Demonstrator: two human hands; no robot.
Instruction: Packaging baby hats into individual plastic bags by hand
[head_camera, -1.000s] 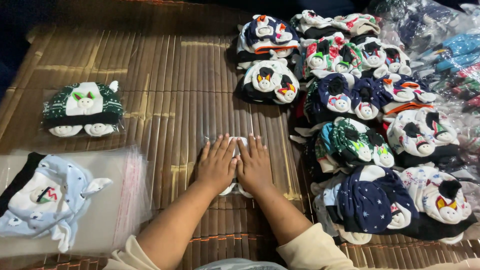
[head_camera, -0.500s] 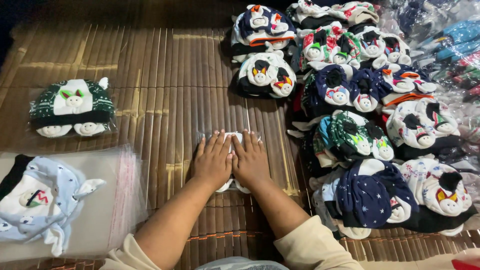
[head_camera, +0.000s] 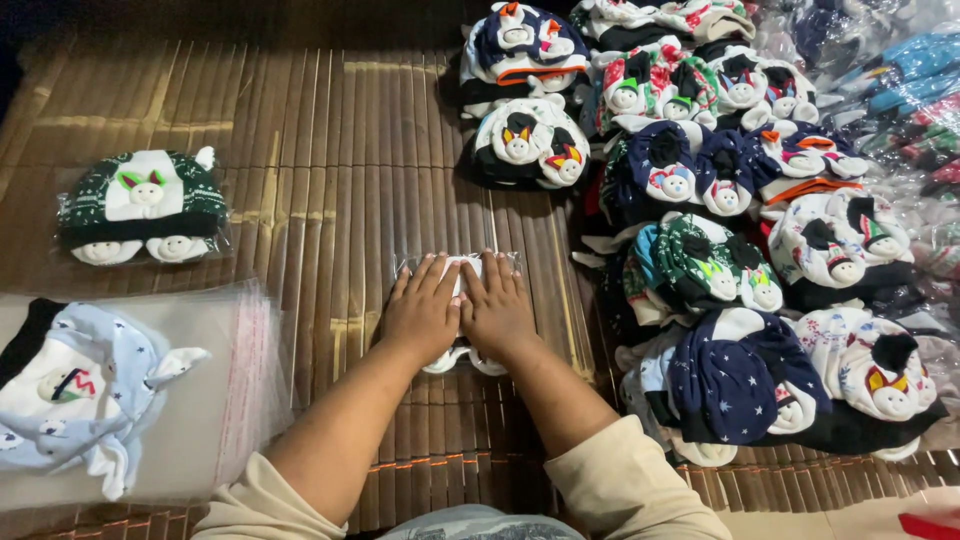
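At the centre of the slatted bamboo mat (head_camera: 330, 150), the left hand (head_camera: 423, 312) and the right hand (head_camera: 497, 310) lay side by side, palms down and fingers extended flat, pressing on a small bagged cap (head_camera: 462, 275) in clear plastic; neither hand was curled around anything; the cap was almost wholly covered, only its white top edge and two rounded white lobes below the palms being visible. Toward the person's left, a dark green knitted cap (head_camera: 143, 205) with a white face panel rested in its own clear bag, well apart from the hands; nearer the lower left edge, a pale blue cap (head_camera: 85, 390) lay on a stack of clear plastic bags (head_camera: 240, 400). On the right side, a heap of patterned caps (head_camera: 720, 240), navy, green, white and red, each with small animal faces, covered the mat; further bagged items (head_camera: 900, 90) lay at the far right.
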